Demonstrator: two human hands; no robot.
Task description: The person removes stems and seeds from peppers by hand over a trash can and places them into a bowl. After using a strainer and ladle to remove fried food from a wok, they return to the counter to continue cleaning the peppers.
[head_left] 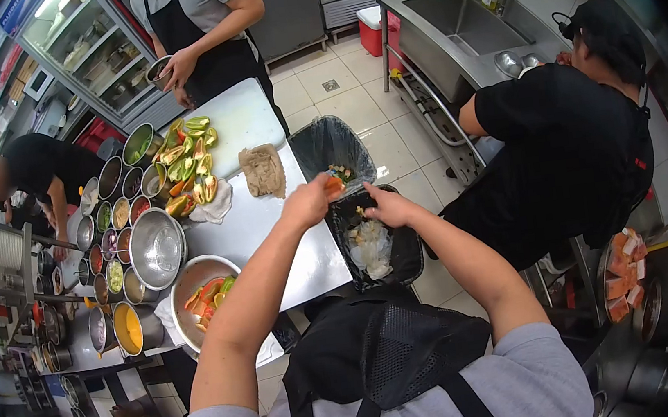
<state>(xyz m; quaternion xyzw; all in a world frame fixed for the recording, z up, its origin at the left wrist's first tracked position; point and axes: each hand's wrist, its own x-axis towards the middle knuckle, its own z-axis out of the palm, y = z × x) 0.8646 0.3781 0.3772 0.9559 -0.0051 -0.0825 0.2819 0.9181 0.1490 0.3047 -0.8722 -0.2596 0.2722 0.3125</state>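
My left hand (308, 204) is closed on a piece of orange-red bell pepper (335, 187) above the bins. Opposite it, my right hand (389, 207) hangs over the near bin with fingers apart and nothing visible in them. Beneath my hands stands a black-lined trash bin (412, 259) holding crumpled clear plastic (371, 247). A second lined bin (332, 136), just beyond, has food scraps at its bottom. Left of my left forearm, a white bowl (181, 287) contains red and green pepper pieces (211, 298).
Cut green peppers (189, 155) lie by a white cutting board (237, 121) and a brown cloth (262, 172). Metal bowls (157, 247) and several ingredient pots crowd the left. One person (198, 26) stands across the table, another (558, 150) close on my right by the sink (461, 21).
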